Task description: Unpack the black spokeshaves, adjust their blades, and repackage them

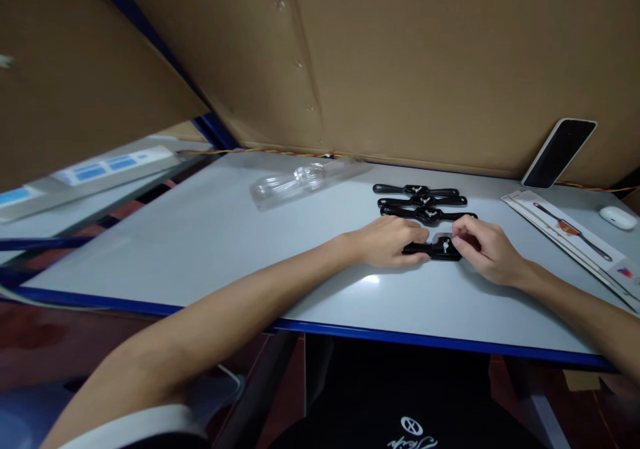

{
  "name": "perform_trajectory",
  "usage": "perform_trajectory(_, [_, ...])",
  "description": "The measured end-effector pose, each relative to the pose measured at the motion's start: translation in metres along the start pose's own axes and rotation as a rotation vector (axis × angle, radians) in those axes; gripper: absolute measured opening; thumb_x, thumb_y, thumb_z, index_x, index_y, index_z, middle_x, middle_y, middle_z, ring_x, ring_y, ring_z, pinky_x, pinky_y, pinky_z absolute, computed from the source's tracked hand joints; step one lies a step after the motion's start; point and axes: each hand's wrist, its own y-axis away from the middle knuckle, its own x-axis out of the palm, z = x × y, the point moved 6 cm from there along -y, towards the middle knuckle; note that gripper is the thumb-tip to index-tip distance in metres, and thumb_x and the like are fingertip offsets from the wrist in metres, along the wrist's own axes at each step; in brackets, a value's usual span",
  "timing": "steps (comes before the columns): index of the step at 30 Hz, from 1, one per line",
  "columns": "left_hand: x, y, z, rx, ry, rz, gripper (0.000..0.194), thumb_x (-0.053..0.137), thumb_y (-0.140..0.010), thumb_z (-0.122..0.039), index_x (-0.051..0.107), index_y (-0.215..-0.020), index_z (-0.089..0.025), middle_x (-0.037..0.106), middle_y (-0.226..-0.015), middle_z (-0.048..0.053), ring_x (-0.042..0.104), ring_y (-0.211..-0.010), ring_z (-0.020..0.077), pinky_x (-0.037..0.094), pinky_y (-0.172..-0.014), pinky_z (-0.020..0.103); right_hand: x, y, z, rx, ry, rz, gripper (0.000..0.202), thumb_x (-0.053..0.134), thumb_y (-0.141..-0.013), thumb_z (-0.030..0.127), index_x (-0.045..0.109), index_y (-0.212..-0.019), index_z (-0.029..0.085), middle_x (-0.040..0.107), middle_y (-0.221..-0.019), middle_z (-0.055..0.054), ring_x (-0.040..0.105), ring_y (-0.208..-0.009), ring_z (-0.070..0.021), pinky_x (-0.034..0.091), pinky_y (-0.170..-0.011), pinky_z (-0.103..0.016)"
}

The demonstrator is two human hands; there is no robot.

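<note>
I am gripping the black tool [445, 249] by its left handle with the left hand [393, 241]; the right hand [485, 252] is curling at its other end, pinch unclear. The tool is sitting before three similar tools [424, 201] on the surface [200, 236].

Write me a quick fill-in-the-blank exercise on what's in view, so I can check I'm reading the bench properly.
1. Beyond the black tool that the left hand grips, ____ matching tools lie in a row.
2. Seen from the person's side, the clear plastic packaging lies to the ____ of that row.
3. Of the two hands, the one nearer the printed card is the ____ hand.
4. The front edge of the table is coloured ____.

Missing words: three; left; right; blue.
</note>
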Motion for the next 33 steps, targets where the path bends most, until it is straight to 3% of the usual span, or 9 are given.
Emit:
perform_trajectory(3, [0.0,0.0,0.0,0.011,0.0,-0.005,0.029,0.049,-0.098,-0.044,0.059,-0.087,-0.019,0.064,-0.08,0.005,0.051,-0.064,0.0166,0.029,-0.055,0.032,0.001,0.001,0.002,-0.054,-0.018,0.045,0.016,0.053,-0.098,0.024,0.062,-0.086,0.019,0.056,-0.073,0.002,0.048,-0.059,-0.0126,0.039,-0.059,-0.028])
perform_trajectory(9, [0.0,0.001,0.001,0.027,0.001,-0.011,0.029,0.05,-0.098,-0.043,0.059,-0.087,-0.018,0.064,-0.08,0.004,0.052,-0.064,0.016,0.03,-0.056,0.031,0.005,0.003,0.003,-0.137,0.009,0.143,0.025,0.053,-0.095,0.019,0.066,-0.116,0.019,0.052,-0.072,0.005,0.049,-0.06,-0.0128,0.041,-0.061,-0.028])
perform_trajectory(13, [0.0,0.001,0.002,0.025,0.013,-0.009,0.029,0.05,-0.098,-0.043,0.058,-0.086,-0.019,0.063,-0.08,0.004,0.05,-0.063,0.0157,0.03,-0.056,0.031,0.006,0.004,0.001,-0.11,0.044,0.155,0.024,0.055,-0.09,0.017,0.063,-0.113,0.02,0.046,-0.068,0.007,0.045,-0.056,-0.0119,0.038,-0.057,-0.027])
perform_trajectory(18, [0.0,0.001,0.002,0.019,0.016,-0.008,0.028,0.05,-0.098,-0.043,0.057,-0.086,-0.019,0.062,-0.08,0.003,0.048,-0.064,0.0152,0.029,-0.057,0.03,0.008,0.005,0.006,-0.212,0.068,0.168,0.029,0.055,-0.093,0.017,0.07,-0.118,0.021,0.057,-0.081,0.001,0.053,-0.066,-0.0134,0.043,-0.063,-0.028])
perform_trajectory(25, [-0.001,0.0,0.001,0.011,0.028,-0.004,0.027,0.051,-0.098,-0.042,0.057,-0.085,-0.019,0.061,-0.079,0.003,0.047,-0.063,0.0151,0.029,-0.057,0.031,0.006,0.005,0.008,-0.21,0.042,0.084,0.014,0.056,-0.095,0.019,0.068,-0.088,0.017,0.053,-0.079,0.0,0.048,-0.061,-0.0108,0.041,-0.058,-0.027])
perform_trajectory(33, [-0.001,0.0,0.001,0.008,0.033,-0.006,0.028,0.05,-0.098,-0.043,0.057,-0.085,-0.019,0.061,-0.079,0.003,0.047,-0.064,0.0154,0.03,-0.058,0.031,0.005,0.005,0.012,-0.238,0.104,0.017,0.007,0.056,-0.094,0.019,0.062,-0.095,0.019,0.054,-0.082,0.0,0.047,-0.06,-0.0112,0.042,-0.058,-0.027])
